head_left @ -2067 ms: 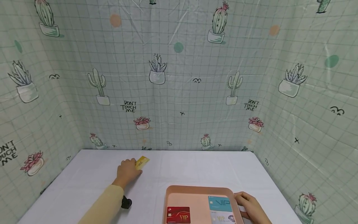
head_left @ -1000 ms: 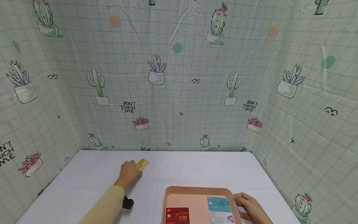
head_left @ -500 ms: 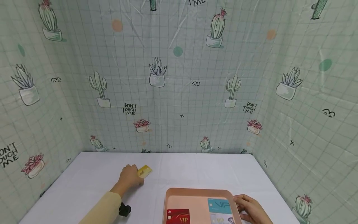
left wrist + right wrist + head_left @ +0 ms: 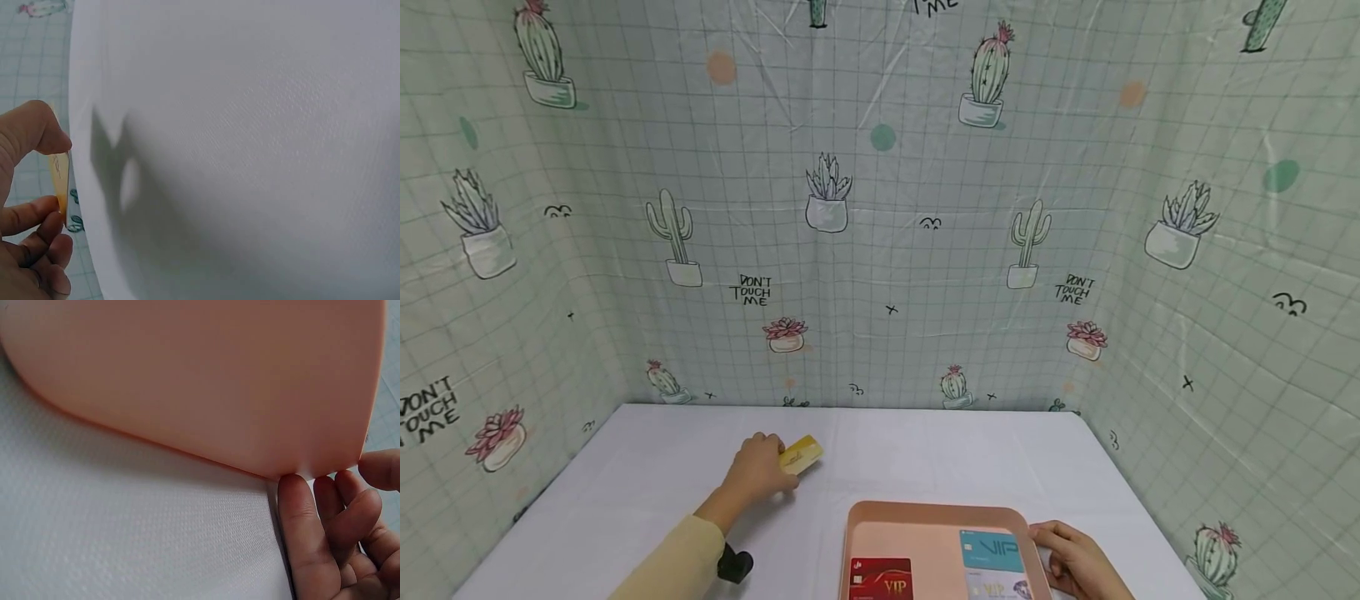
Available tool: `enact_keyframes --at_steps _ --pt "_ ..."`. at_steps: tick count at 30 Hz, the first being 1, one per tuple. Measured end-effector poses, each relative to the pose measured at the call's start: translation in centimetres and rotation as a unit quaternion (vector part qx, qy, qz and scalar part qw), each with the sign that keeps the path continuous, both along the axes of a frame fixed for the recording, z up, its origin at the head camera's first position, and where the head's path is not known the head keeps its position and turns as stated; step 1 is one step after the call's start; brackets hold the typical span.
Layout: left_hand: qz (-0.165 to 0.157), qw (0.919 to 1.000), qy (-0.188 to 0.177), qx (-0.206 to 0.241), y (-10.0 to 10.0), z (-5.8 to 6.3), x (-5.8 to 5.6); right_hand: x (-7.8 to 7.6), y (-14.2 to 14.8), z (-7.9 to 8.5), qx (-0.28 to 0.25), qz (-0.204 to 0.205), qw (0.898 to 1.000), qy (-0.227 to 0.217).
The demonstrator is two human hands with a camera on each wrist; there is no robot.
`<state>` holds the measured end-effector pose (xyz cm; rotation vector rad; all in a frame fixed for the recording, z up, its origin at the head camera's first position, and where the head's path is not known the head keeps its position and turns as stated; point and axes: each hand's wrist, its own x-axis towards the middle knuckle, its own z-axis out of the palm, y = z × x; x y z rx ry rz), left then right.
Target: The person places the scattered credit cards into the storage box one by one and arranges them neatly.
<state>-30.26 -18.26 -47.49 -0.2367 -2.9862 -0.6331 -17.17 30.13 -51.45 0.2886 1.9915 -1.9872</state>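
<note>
My left hand [image 4: 758, 472] pinches a yellow card [image 4: 801, 455] between thumb and fingers, lifted a little off the white table [image 4: 625, 483]. In the left wrist view the yellow card [image 4: 59, 181] shows edge-on between thumb and fingers of the left hand [image 4: 28, 206]. A pink tray [image 4: 917, 521] sits near the front edge with a red VIP card [image 4: 881, 577], a teal VIP card [image 4: 991, 551] and a pale card [image 4: 996, 590] in it. My right hand [image 4: 1078, 562] grips the tray's right rim; the right wrist view shows the right hand's fingers [image 4: 325, 531] curled under the pink tray [image 4: 200, 381].
Cactus-print sheets [image 4: 880, 208] wall the table in at the back and both sides. A small black object [image 4: 734, 564] sits under my left sleeve. White cloth lies between the yellow card and the tray.
My left hand has carried the yellow card slightly right and toward the tray. My right hand stays on the tray's rim.
</note>
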Motion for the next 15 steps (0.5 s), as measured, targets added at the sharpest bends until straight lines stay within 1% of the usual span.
enact_keyframes --at_steps 8,11,15 --pt "-0.029 0.9992 0.004 0.028 1.6 1.4 1.0 -0.1 0.0 0.1 0.0 0.001 1.0 -0.006" --pt "-0.047 0.998 0.012 0.041 2.4 1.9 1.6 -0.1 -0.1 0.1 0.0 -0.004 1.0 -0.012" --pt "-0.077 0.9953 0.022 0.054 3.6 2.6 2.5 -0.2 -0.2 0.1 -0.003 -0.01 1.0 -0.014"
